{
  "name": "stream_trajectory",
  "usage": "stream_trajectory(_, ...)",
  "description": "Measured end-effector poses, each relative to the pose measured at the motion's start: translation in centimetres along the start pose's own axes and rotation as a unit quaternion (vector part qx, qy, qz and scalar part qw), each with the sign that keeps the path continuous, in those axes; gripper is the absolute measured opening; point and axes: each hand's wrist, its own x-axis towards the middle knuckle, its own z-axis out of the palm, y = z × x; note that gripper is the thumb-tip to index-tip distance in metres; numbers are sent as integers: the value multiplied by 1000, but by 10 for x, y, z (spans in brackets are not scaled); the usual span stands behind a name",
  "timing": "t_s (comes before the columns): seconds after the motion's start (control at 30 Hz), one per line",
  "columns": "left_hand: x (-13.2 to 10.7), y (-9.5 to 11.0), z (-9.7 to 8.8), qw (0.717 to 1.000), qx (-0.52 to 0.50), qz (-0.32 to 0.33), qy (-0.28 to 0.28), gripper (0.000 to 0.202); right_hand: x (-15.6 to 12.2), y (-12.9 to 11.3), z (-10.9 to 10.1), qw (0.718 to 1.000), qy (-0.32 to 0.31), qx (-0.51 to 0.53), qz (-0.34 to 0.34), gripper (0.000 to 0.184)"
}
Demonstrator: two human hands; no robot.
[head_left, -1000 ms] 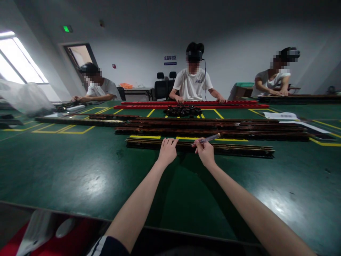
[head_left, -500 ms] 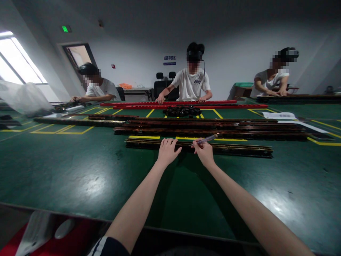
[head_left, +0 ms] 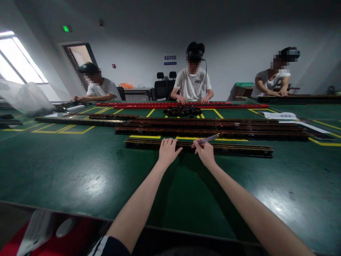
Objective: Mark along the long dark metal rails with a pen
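Across the table in front of me lies a long dark strip bundle (head_left: 242,149) with thin gold-coloured edges. My left hand (head_left: 168,149) rests on it, fingers spread over its top and thumb held apart. Just to the right, my right hand (head_left: 204,152) pinches a slim pen (head_left: 209,139) with a clear, purplish barrel. The pen slants, its back end up to the right and its tip low over the strips between my hands. Whether the tip touches them I cannot tell.
Behind lies a wider stack of long dark strips (head_left: 213,128). Beyond are a pile of small black parts (head_left: 182,111) and red slotted rails (head_left: 245,106). White paper (head_left: 279,116) lies right, a plastic bag (head_left: 26,97) left. Three people work across the green table (head_left: 80,170).
My hands hold nearly the same place, with the pen still pinched. The co-worker opposite has brought a hand from the left in toward the middle of the red rails.
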Motion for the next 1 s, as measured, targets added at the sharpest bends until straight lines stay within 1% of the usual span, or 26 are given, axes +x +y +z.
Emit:
stream_trajectory(0.2, 0, 2, -2, 1000, -3, -6, -10, 46, 0, 0, 1, 1000, -3, 11, 8, 65)
stream_trajectory(0.43, 0, 1, 0, 1000, 0, -3, -3, 48, 0, 2, -1, 1000, -17, 5, -1, 64)
stream_trajectory(0.63, 0, 0, 2, 1000, 9, -1, 4, 50, 1, 2, 0, 1000, -4, 14, 6, 66)
stream_trajectory(1.0, 0, 1, 0, 1000, 12, -2, 2, 47, 1, 1, 0, 1000, -8, 21, 6, 63)
